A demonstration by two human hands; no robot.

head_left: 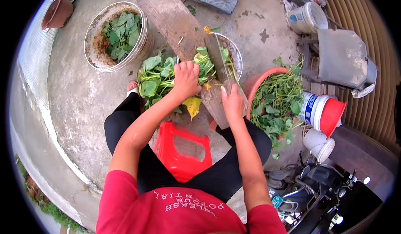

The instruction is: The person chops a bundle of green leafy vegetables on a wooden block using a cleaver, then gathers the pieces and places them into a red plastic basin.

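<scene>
**Red shirt, big knife, heaps of greens**

So the red shirt [175,215] is closest to the lens. Going left to right: a brown pot [57,13] sits way off, then a pale bucket [145,41] with loose leaves [122,35] inside. Next come the greens [152,83], bunched across the plank [165,14] and hanging off its left side. There's a red stool [177,161] between the knees. The left hand [186,77] has its fingers curled and pressed together over the stems, with a yellow leaf [192,107] just below. The knife [218,58] stands at the cut end of the bunch; the right hand [233,100] grips its handle, thumb on top, other fingers mostly hidden, so can't tell how they're set. A basin [239,56] peeks out past the blade, then an orange tub [255,85] full of leafy stems [275,108].
</scene>
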